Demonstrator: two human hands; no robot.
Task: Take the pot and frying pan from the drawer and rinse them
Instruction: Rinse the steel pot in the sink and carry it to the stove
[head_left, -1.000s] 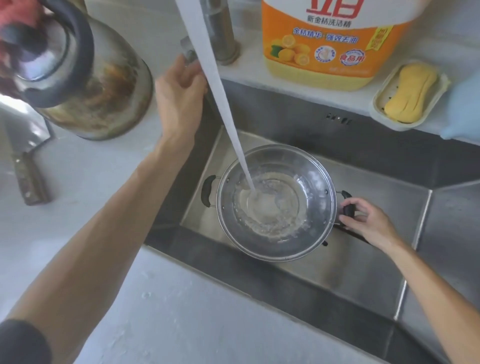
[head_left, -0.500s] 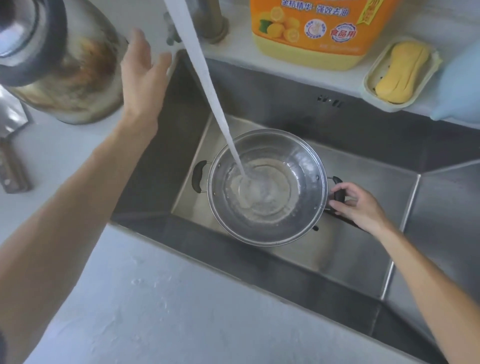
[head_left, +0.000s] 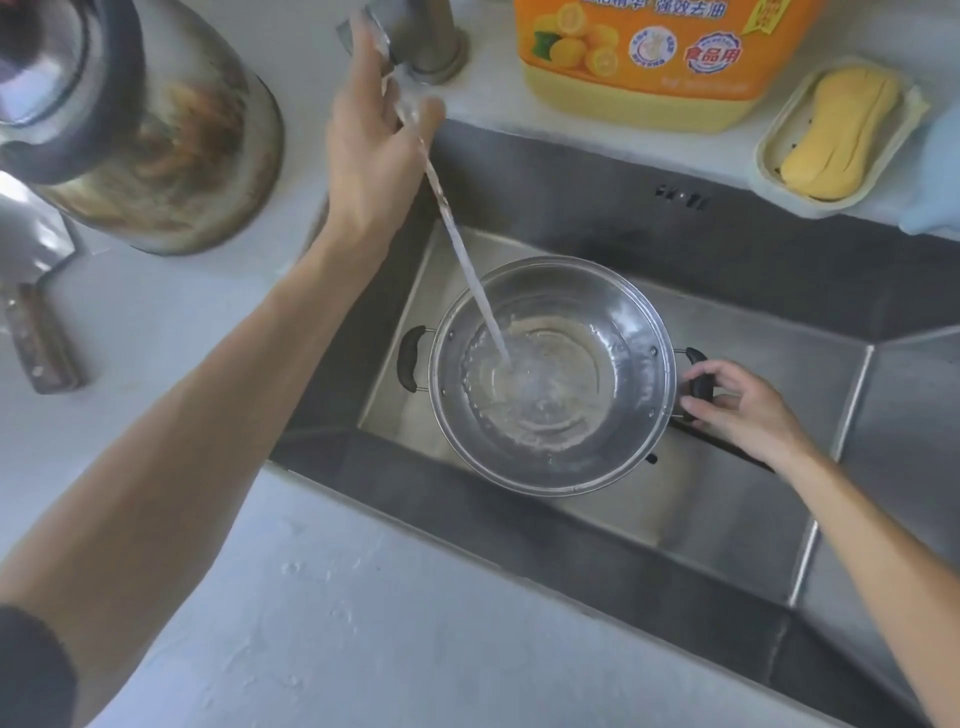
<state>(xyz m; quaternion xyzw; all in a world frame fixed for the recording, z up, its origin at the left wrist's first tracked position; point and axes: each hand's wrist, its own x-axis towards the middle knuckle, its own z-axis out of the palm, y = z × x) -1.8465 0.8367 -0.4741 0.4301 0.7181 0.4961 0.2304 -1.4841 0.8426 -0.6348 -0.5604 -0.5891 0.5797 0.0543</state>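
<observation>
In the head view, the pot (head_left: 553, 376) is seen standing in the sink (head_left: 727, 499), held at its right-hand handle (head_left: 698, 382) by the right hand (head_left: 748, 410), whose fingers and thumb are curled round the black grip. Water lies in the bottom of the pot, rippled where the stream (head_left: 467, 270) strikes it left of centre.

The stream is the thing that has changed. A second ago it was a broad white ribbon; now it is shown as a thin, glassy thread, much narrowed. Over the same span the left hand (head_left: 376, 140) is seen lifted away from the tap lever (head_left: 363, 31) half a second ago and now brought back up to it, fingertips at the lever beside the tap base (head_left: 428, 44). Whether the lever is truly pinched or only touched cannot be told, since the fingertips are blurred and partly crossed by the stream.

It is judged that the flow is being cut down or shut off, so that filling is about finished and swirling and emptying the pot is the likely step in hand. A dark handle (head_left: 727, 441) is glimpsed beneath the pot, perhaps the frying pan's; this cannot be confirmed.

On the counter a kettle (head_left: 156, 140), a detergent jug (head_left: 649, 57) and a soap bar (head_left: 841, 135) in its dish are visible.
</observation>
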